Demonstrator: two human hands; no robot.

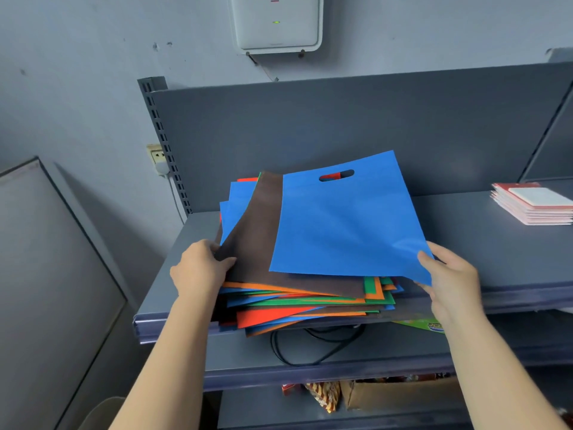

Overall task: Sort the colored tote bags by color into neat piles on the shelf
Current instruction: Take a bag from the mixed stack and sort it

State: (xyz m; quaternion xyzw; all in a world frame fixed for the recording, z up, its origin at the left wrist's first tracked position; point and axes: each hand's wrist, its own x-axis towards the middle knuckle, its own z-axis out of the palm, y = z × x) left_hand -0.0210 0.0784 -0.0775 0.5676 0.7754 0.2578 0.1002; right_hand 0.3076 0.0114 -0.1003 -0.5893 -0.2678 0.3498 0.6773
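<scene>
Two hands, right hand (pixel 452 274) pinching blue tote bag (pixel 347 221), handle slot away

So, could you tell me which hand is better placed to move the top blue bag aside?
Right hand: it already pinches the blue bag's corner; the left steadies the pile.

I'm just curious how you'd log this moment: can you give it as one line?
right hand: grip on blue bag corner, lifted | left hand: holds mixed stack edge | shelf: no sorted piles yet
</scene>
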